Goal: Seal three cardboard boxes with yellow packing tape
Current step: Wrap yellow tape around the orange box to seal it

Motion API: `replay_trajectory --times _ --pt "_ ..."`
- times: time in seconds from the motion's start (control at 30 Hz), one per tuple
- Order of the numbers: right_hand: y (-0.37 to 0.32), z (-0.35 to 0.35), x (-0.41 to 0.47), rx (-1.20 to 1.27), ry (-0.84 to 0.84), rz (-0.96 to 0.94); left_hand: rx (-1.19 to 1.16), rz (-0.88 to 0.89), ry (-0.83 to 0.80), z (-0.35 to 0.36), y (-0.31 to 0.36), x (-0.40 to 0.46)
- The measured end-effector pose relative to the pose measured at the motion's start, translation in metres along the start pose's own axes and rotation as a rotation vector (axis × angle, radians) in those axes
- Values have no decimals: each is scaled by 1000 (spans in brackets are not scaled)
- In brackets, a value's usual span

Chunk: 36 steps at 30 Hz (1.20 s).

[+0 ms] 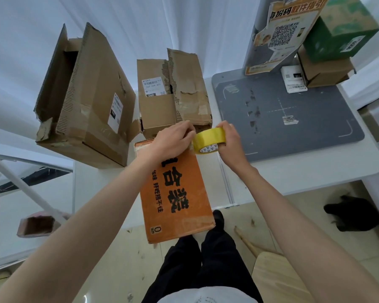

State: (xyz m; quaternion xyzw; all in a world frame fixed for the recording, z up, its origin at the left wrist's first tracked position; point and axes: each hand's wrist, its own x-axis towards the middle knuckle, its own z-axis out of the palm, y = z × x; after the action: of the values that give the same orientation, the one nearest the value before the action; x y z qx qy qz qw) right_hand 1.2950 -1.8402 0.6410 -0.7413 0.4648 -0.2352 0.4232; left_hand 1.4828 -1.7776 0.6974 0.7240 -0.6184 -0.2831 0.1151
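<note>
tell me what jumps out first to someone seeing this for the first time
The bright yellow tape roll at the centre: the right hand grips it while the left hand picks at its edge. Right under the hands lies an orange box with bold black print, jutting over the table's near edge. Behind it stand two worn brown boxes, a big one at left with flaps open and a smaller one in the middle.

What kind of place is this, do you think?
Probably a parcel pickup or packing station. A QR-code pickup poster stands over a grey marked mat, worn cardboard boxes with shipping labels sit on the white table, and the hands hold a yellow tape roll.
</note>
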Motion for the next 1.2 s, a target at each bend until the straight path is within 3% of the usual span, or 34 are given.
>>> replay_trajectory --times 0.2,0.37,0.47,0.73,0.93,1.07,1.13,1.2 --pt "6 10 5 -96 51 3 -27 -6 16 -1 -3 -6" --pt "32 -13 -7 -68 143 225 39 18 0 -2 -8 -8" --pt "42 -21 -16 -44 164 250 72 16 -24 1 -1 -1" --pt "15 -20 -23 51 210 120 65 -103 -14 6 9 11" --pt "-13 -21 -24 95 256 44 69 -59 103 17 6 1" --pt "-27 -24 -25 67 213 19 93 4 74 15 9 -1" --pt "-34 -27 -25 68 183 23 -40 33 161 12 14 -3" --pt "-41 -28 -26 75 158 51 -262 7 353 4 20 -8"
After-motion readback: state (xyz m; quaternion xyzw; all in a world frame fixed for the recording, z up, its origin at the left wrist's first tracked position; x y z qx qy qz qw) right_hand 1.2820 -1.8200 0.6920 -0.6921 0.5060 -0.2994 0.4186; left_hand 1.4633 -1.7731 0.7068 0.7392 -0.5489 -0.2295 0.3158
